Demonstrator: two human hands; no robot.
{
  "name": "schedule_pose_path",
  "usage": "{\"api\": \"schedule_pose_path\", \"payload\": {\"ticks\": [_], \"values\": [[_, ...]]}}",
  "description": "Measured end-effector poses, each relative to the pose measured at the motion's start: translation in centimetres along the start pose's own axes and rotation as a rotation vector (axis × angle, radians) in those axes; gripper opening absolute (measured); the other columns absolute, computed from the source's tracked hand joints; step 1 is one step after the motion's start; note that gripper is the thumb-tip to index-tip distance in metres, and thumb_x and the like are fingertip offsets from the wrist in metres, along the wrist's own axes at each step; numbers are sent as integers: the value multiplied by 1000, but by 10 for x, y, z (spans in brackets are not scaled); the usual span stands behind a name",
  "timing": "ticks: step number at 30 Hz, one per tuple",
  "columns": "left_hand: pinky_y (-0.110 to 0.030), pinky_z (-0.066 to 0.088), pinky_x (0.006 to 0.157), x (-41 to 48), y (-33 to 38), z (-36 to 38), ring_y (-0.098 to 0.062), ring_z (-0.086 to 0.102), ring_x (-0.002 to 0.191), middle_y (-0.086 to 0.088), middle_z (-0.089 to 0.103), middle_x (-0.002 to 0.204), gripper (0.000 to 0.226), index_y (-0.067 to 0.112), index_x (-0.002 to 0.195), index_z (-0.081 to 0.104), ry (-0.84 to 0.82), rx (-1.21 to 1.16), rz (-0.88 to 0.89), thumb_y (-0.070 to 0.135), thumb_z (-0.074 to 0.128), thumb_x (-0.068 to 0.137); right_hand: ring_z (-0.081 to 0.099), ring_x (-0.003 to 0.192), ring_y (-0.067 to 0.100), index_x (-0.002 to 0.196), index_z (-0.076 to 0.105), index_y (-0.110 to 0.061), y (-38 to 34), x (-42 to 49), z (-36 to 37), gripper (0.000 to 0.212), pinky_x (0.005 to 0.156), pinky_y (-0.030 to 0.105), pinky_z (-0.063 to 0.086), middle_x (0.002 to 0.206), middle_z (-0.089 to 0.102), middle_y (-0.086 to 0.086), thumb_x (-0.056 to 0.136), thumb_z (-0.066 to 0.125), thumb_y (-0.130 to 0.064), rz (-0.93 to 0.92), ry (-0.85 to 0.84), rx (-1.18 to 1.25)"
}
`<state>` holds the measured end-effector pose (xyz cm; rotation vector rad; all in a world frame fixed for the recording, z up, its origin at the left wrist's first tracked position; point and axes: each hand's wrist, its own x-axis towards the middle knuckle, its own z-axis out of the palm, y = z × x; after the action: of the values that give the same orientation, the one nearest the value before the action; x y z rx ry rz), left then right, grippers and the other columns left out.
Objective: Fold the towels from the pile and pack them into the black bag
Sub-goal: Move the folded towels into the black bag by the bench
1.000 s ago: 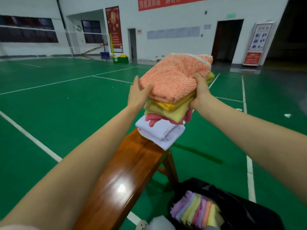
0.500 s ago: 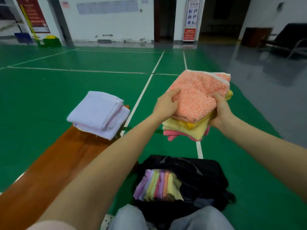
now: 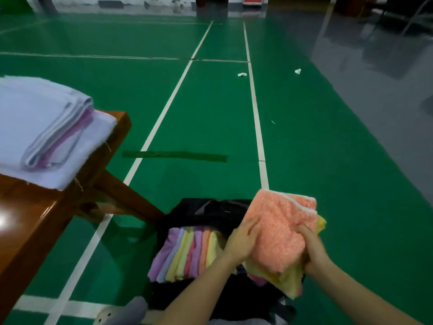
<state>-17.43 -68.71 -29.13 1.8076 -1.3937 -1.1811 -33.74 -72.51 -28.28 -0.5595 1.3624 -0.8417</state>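
Fingers of left hand (image 3: 242,242) and right hand (image 3: 311,248) curl round a folded towel stack (image 3: 280,233), orange on top, yellow and pink beneath. A second ago it sat at the tabletop (image 3: 30,214) end; now lowered over the black bag (image 3: 210,209), beside the packed towels (image 3: 187,252). Judged: insertion next. White towels (image 3: 46,127) remain on the tabletop.
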Motion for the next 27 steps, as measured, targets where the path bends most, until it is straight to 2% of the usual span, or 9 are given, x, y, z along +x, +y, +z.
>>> {"api": "schedule_pose_path", "payload": {"ticks": [4, 6, 8, 10, 12, 17, 19, 22, 27], "values": [[-29, 25, 112, 22, -46, 28, -18, 33, 137, 1, 34, 150, 47, 26, 145, 32, -39, -104, -100, 41, 30, 100, 57, 96, 30, 108, 55, -24, 30, 26, 1, 45, 77, 42, 47, 107, 60, 10, 67, 72, -16, 28, 36, -89], [-33, 27, 113, 31, -69, 46, -18, 36, 135, 0, 38, 148, 62, 32, 145, 29, -57, -142, -115, 63, 28, 91, 57, 89, 27, 95, 55, -26, 43, 37, 3, 28, 77, 42, 47, 100, 60, 8, 79, 66, -6, 7, 29, -144], [-41, 33, 110, 46, -105, 70, -19, 43, 130, -1, 44, 143, 76, 53, 138, 26, -62, -215, -165, 88, 20, 71, 58, 89, 27, 94, 56, -25, 58, 51, 6, 27, 85, 46, 46, 98, 61, 9, 81, 63, -2, 17, 38, -206], [-43, 37, 107, 63, -140, 100, -18, 47, 125, 0, 47, 138, 63, 71, 125, 22, -56, -268, -263, 93, 20, 66, 59, 89, 27, 102, 55, -20, 70, 61, 9, 34, 87, 46, 46, 97, 61, 9, 75, 70, -7, 30, 59, -251], [-42, 37, 107, 71, -154, 109, -17, 47, 125, 2, 45, 139, 63, 73, 124, 20, -76, -298, -297, 93, 19, 65, 59, 94, 30, 112, 52, -18, 85, 73, 13, 48, 91, 49, 47, 103, 61, 11, 69, 76, -16, 63, 119, -296], [-42, 34, 109, 70, -161, 92, -19, 47, 124, 3, 47, 136, 61, 44, 140, 31, -99, -435, -415, 67, 32, 84, 57, 103, 33, 121, 46, -20, 117, 85, 25, 63, 96, 53, 43, 110, 60, 8, 67, 79, -23, 72, 207, -488], [-40, 36, 107, 70, -171, 88, -22, 50, 120, -4, 52, 133, 62, 27, 135, 42, -54, -406, -467, 58, 34, 81, 55, 108, 33, 129, 43, -21, 125, 79, 31, 73, 98, 51, 41, 114, 59, 7, 66, 79, -25, 72, 206, -557], [-33, 38, 101, 76, -181, 76, -27, 51, 116, -11, 54, 125, 33, 12, 119, 53, -10, -257, -458, 29, 35, 96, 56, 107, 32, 134, 42, -24, 136, 70, 34, 85, 95, 47, 43, 116, 61, 7, 58, 79, -33, 76, 185, -603], [-40, 41, 102, 110, -184, 68, -26, 54, 115, -8, 56, 124, 57, 8, 127, 49, 93, -435, -585, 50, 39, 89, 57, 104, 31, 123, 50, -24, 143, 74, 31, 65, 97, 51, 42, 110, 62, 6, 66, 79, -18, 98, 201, -551]]}}
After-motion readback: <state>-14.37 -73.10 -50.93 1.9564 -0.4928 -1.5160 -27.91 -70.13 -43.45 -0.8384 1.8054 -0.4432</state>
